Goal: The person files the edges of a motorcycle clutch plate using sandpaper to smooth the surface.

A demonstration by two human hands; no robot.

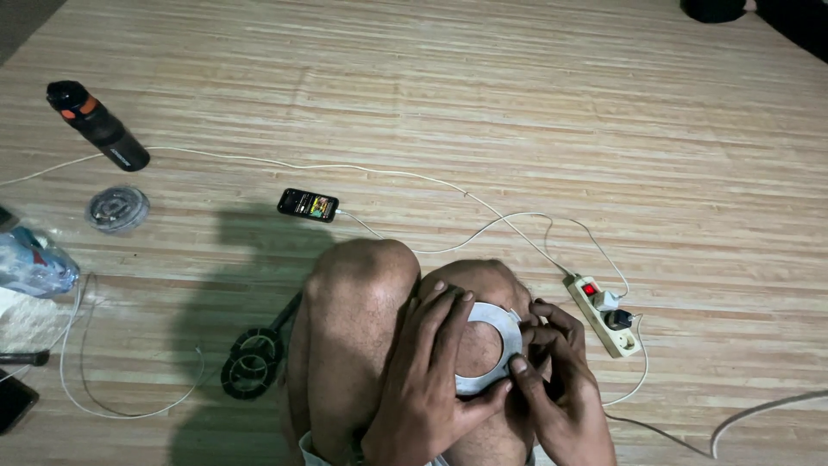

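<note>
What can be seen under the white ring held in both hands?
Through the white ring, a bare knee shows. The left hand and right hand cover its outer edges.

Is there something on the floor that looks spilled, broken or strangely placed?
Nothing is spilled or broken. The white cables lie loose across the floor toward the power strip, and the dark bottle lies on its side. Both hands hold a white ring.
</note>
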